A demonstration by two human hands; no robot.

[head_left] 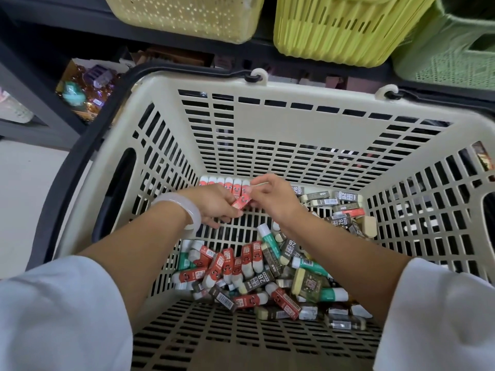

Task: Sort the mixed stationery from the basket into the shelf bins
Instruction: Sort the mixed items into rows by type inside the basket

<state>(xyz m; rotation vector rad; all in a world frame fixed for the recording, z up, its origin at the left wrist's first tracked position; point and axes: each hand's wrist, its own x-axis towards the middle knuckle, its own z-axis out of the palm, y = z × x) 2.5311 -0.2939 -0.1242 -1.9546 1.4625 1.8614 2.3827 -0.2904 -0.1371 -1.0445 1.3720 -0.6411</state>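
A beige slotted basket (281,124) fills the view. Both my hands reach to its far end. My left hand (214,204), with a pale bangle on the wrist, pinches a red eraser (242,202) with a little face on it. My right hand (276,199) touches the same eraser from the right, its fingers closed on the upper end. Just behind them a neat row of red erasers (225,184) stands against the far wall. A loose heap of red, green and brown erasers (257,274) lies at the near end.
Brown 2B erasers (340,207) are gathered at the far right of the basket floor. Above, on a dark shelf, stand a pale yellow bin (187,14), a bright yellow-green bin (334,30) and a green bin (450,54). A black handle (88,145) curves round the basket's left side.
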